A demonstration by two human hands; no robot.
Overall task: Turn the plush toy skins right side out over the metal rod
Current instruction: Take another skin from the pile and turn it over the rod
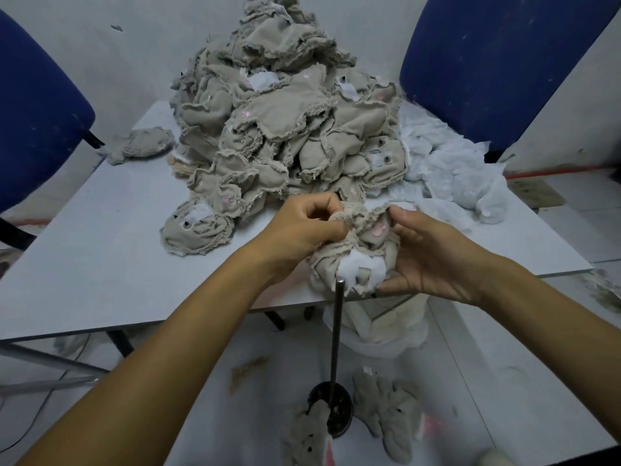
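Note:
I hold one beige plush toy skin, inside out with frayed seams and a white patch, just above the top of the metal rod. My left hand pinches its upper left edge. My right hand grips its right side, thumb on the top seam. The rod rises from a round black base on the floor, its tip just below the skin. A big heap of inside-out skins covers the back of the white table.
Two turned grey plush toys lie on the floor by the rod's base. White fabric is piled at the table's right. A bag of skins sits under the table edge. Blue chairs stand on both sides.

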